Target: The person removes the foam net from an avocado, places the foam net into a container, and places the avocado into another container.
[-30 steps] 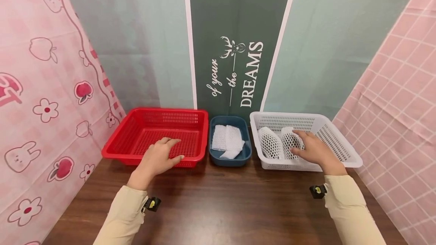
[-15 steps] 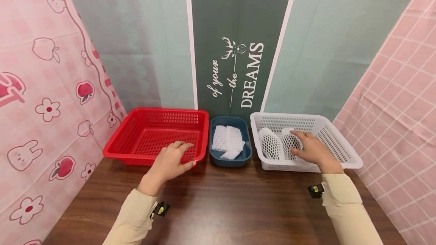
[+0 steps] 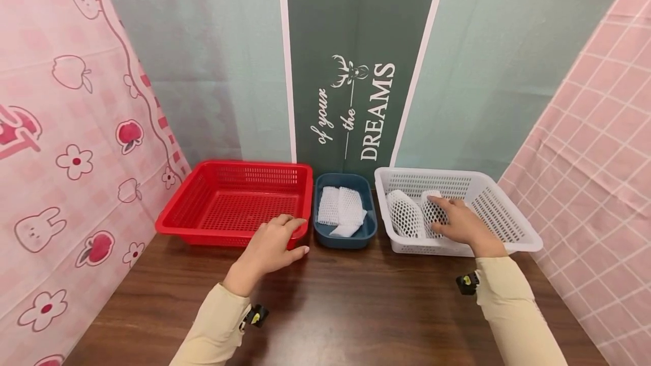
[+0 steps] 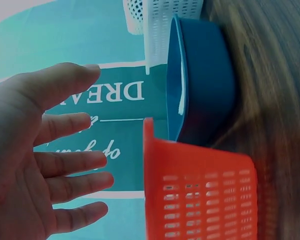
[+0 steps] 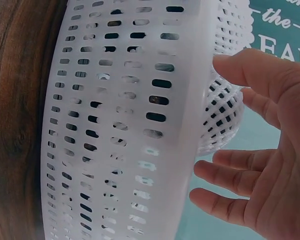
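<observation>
My left hand hovers over the front right corner of a red plastic basket, fingers spread and holding nothing. In the left wrist view its fingers are straight. At the right, my right hand reaches over the front rim of a white plastic basket. Its fingertips are close to a dark item in a white foam net sleeve; whether they touch is unclear. A second dark item in a foam net sleeve lies left of it. The right wrist view shows relaxed fingers beside the rim.
Between the baskets stands a blue bin with white foam net sleeves inside. All three containers line the back of the brown wooden table. A green printed cloth hangs behind; pink cloths hang at both sides.
My left hand has moved right and slightly toward me, from over the red basket's middle to its front right corner. My right hand has shifted slightly left, nearer the right-hand wrapped item.
</observation>
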Motion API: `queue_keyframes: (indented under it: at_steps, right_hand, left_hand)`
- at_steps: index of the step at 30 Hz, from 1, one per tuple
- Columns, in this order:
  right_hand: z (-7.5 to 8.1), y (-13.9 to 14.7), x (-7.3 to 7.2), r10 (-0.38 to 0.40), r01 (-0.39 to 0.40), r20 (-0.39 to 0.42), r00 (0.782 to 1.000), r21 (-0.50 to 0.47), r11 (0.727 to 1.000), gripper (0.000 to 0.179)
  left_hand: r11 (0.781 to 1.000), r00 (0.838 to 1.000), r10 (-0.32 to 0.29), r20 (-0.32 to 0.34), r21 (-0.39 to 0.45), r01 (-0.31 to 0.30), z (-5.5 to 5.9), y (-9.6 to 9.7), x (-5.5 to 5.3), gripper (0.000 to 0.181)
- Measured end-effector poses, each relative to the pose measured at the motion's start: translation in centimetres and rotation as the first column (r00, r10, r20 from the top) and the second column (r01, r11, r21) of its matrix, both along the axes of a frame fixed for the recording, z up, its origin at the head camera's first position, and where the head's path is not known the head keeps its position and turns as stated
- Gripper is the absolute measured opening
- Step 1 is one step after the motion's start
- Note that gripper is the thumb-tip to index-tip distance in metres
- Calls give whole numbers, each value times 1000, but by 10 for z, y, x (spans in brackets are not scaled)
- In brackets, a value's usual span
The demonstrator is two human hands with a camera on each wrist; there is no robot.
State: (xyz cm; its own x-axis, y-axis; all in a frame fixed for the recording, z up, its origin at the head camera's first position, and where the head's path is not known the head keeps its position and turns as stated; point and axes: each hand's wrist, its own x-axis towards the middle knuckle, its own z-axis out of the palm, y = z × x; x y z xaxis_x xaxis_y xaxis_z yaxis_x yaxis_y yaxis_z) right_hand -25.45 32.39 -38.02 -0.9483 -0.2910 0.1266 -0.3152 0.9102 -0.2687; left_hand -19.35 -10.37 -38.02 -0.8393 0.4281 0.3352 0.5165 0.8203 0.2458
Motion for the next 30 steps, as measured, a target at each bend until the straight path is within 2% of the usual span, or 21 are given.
queue_keyframes:
  at_steps: [5,14,18,24,30]
  right_hand:
    - [-4,-2,-1,5,-5,-8,1000,-21,1000,70]
    - [-9,-5,-6,-7,7,27,1000,-11,1000,71]
    - [-10,-4,-8,-3,3,16,1000,-11,1000,71]
    - [-13,-6,-11,21,-21,0,1000,-20,1000,73]
    - [-18,-9,-11,8,-5,52,999,-55,998,77]
  left_hand:
    - [1000,1000,-12,13,0,12,-5,8,-2,58]
    - [997,997,-79,-24,1,79,-9,21,-5,52]
    - [995,994,-100,-42,-2,100,-11,24,-6,50]
    - [991,990,-128,-53,-35,126,-15,30,-7,50]
    - [981,987,-158,-29,-116,153,-20,37,-6,48]
